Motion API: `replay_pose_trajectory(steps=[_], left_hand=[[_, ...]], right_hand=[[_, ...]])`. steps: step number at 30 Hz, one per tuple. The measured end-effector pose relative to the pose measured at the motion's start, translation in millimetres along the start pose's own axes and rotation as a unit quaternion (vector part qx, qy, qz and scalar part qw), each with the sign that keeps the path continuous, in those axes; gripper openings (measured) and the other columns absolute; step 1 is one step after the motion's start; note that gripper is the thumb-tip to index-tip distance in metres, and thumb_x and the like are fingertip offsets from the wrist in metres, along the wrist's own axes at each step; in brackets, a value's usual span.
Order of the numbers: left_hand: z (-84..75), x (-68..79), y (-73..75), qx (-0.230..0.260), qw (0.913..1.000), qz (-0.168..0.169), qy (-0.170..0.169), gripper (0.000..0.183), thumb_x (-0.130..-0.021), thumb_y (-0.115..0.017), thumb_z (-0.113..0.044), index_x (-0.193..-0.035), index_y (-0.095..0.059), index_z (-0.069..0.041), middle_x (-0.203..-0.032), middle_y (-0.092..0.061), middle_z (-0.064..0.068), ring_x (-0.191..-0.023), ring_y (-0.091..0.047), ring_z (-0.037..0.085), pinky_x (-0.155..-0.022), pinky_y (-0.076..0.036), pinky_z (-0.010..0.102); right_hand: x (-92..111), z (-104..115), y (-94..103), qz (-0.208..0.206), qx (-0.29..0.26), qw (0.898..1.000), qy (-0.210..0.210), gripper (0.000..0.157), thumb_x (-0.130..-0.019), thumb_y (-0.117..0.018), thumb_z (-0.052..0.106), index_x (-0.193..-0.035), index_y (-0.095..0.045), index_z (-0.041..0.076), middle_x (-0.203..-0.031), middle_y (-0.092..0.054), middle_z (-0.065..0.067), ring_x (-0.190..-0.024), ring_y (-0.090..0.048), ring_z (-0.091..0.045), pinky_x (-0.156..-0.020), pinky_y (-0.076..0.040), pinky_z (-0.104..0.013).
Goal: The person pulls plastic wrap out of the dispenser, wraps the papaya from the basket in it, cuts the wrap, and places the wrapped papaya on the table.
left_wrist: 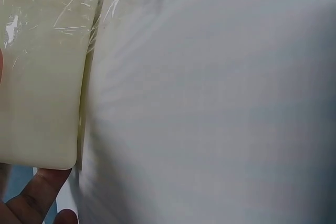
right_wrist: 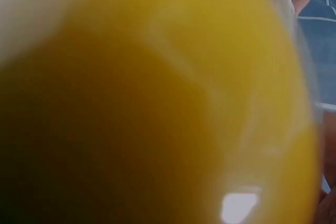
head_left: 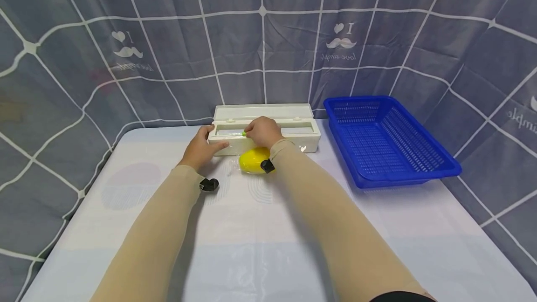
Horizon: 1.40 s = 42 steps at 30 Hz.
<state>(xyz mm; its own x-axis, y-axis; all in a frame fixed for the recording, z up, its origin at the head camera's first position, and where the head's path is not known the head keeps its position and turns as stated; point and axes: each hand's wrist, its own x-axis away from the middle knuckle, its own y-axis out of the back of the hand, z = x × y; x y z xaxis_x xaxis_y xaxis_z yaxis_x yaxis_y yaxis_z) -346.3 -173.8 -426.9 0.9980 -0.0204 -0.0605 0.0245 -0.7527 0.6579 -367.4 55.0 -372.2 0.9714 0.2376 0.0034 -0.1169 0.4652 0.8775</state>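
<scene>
Box propped wide, green tab in hand

The work looks partway along: the lid (head_left: 264, 112) is already tipped up, and clear film (left_wrist: 68, 19) lies over the box's face. No part of the film shows as plainly cut free, and the lid is not yet down.

The white box (head_left: 308, 143) sits at the back of the bench (head_left: 235, 264), long, smooth and glossy, with a slot along its top. The left hand (head_left: 199, 148) grips its left end, fingers and thumb clamped round it. The right hand (head_left: 264, 132) has its fingers together, seemingly pinching a small green tab (head_left: 244, 133) at the slot. Just in front rests a yellow oval thing (head_left: 251, 160), shiny and rounded.
</scene>
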Motion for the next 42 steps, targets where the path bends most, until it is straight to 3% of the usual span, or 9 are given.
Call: replay_pose_trajectory(steps=[13, 28, 38, 42], left_hand=[[7.0, -3.3, 3.1, -0.016, 0.9999, 0.002, 0.003, 0.095, -0.093, -0.078, -0.051, -0.166, -0.028, -0.013, -0.171, -0.034, 0.015, -0.157, -0.034, 0.038, -0.127, -0.030, 0.058], [5.2, -1.6, 2.5, -0.011, 0.9998, 0.012, 0.010, 0.096, -0.094, -0.076, -0.053, -0.167, -0.026, -0.015, -0.172, -0.031, 0.015, -0.158, -0.031, 0.039, -0.127, -0.030, 0.059], [2.7, -1.4, 0.1, -0.006, 0.9998, 0.013, 0.012, 0.096, -0.094, -0.076, -0.053, -0.167, -0.026, -0.016, -0.172, -0.032, 0.015, -0.158, -0.031, 0.039, -0.127, -0.029, 0.059], [2.0, -1.7, -0.3, -0.006, 0.9998, 0.014, 0.012, 0.096, -0.094, -0.076, -0.053, -0.167, -0.026, -0.016, -0.172, -0.031, 0.014, -0.158, -0.031, 0.039, -0.127, -0.029, 0.059]], right_hand=[[6.3, -20.8, 13.1, 0.004, -0.010, 1.000, -0.010, 0.024, -0.103, -0.067, 0.028, -0.124, -0.080, 0.026, -0.133, -0.075, 0.004, -0.135, -0.061, -0.025, -0.114, -0.042, -0.046], [10.7, -39.1, 17.9, 0.004, -0.040, 0.999, -0.019, 0.024, -0.103, -0.068, 0.024, -0.123, -0.080, 0.019, -0.131, -0.075, -0.003, -0.131, -0.062, -0.024, -0.118, -0.043, -0.042], [16.0, -44.9, 23.4, 0.004, -0.049, 0.999, -0.008, 0.025, -0.103, -0.068, 0.022, -0.124, -0.079, 0.014, -0.127, -0.077, -0.006, -0.110, -0.065, -0.023, -0.105, -0.051, -0.037], [16.9, -46.5, 24.4, 0.003, -0.037, 0.999, -0.008, 0.026, -0.104, -0.067, 0.022, -0.125, -0.079, 0.015, -0.129, -0.076, -0.005, -0.109, -0.064, -0.022, -0.102, -0.051, -0.036]])
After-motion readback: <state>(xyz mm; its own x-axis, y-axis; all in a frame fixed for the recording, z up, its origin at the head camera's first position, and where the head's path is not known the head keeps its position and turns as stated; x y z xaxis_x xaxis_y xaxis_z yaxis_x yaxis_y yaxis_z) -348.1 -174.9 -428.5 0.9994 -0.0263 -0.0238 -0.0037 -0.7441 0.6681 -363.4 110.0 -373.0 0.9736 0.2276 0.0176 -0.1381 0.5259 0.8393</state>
